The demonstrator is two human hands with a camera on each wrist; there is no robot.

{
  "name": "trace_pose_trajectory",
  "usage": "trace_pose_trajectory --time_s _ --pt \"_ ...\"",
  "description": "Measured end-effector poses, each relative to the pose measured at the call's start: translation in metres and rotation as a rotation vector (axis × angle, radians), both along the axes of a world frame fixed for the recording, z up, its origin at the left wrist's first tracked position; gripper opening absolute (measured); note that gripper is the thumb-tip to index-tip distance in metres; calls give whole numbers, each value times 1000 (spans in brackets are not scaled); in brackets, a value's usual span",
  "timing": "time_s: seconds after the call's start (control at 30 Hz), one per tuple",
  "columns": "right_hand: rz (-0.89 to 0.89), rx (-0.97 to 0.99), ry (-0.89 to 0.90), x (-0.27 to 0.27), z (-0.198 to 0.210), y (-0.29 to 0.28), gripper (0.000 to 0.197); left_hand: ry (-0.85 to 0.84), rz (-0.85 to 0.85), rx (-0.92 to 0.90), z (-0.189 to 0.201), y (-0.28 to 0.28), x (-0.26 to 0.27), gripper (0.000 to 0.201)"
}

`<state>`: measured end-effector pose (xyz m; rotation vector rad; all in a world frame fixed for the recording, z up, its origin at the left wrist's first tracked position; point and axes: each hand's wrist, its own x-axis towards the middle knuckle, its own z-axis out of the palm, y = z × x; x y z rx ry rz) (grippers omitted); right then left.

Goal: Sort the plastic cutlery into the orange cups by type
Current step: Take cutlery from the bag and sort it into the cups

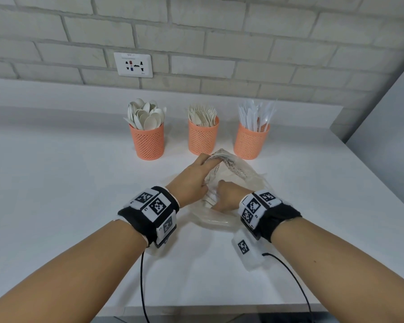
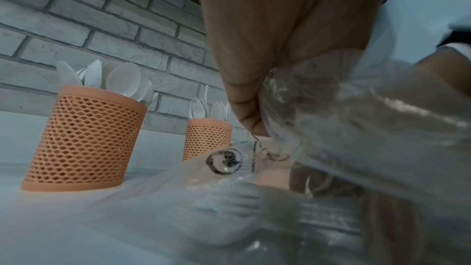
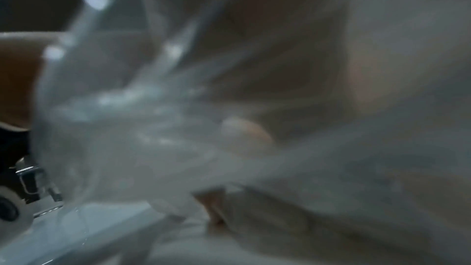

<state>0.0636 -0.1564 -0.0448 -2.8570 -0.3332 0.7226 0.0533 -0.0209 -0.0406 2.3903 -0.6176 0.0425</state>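
— Where are your hands?

— My left hand (image 1: 191,180) pinches the upper edge of the clear plastic bag (image 1: 233,173), lying near me on the white counter (image 1: 56,194). My right hand (image 1: 226,197) reaches into it; the wrist view is blurred, so I cannot tell its grip.

— And the cutlery?

— Far side, three orange cups: spoons (image 1: 145,115) in the left cup (image 1: 148,143), forks (image 1: 202,115) in the middle cup (image 1: 203,138), knives (image 1: 254,115) in the right cup (image 1: 250,143).
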Motion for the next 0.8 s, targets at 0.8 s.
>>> trace_pose_trajectory --time_s 0.8 --pt "156 -206 -318 -16 45 -20 26 -81 262 457 16 -14 -13 79"
